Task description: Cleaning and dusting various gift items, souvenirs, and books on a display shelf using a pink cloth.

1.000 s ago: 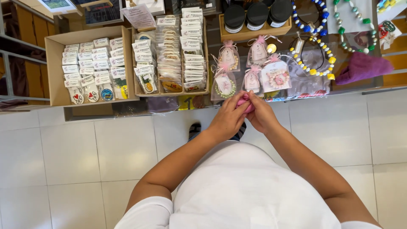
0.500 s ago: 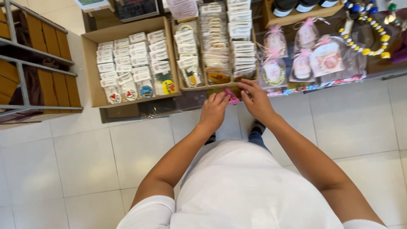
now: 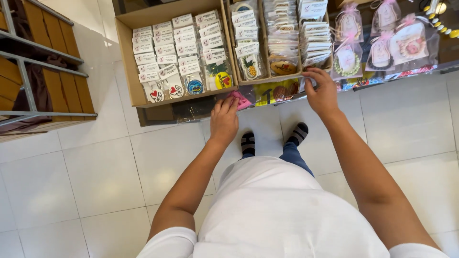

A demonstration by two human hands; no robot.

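Fingers of the left hand: held close together, nearly straight, tips pressed onto a small pink cloth pouch. The pouch lies flat under and just beyond the fingertips, at the front edge of the display surface, just below the near corner of the open brown cardboard box. Whether the fingers pinch the pouch or only rest on it cannot be told.

Fingers of the right hand: loosely curled, slightly spread, tips touching the front rim of the second cardboard tray and the lowest of the white paper-tagged packets stacked in it. Nothing is visibly enclosed in this hand. The pink pouch lies well apart from these fingers, to their left.

Contents, left box: rows of small clear packets with white header cards; the front row shows round stickers or badges, including red hearts, a blue disc and a yellow disc.

Contents, second tray: further tagged packets, a pineapple-shaped piece and a brown oval piece.

Right of the tray: sheer pink-ribboned gift bags standing in a group, and a string of coloured beads at the far right edge.

Below: white tiled floor, the person's white shirt, and two feet in black-and-grey striped socks. At left, a wooden slatted rack with a grey metal frame.
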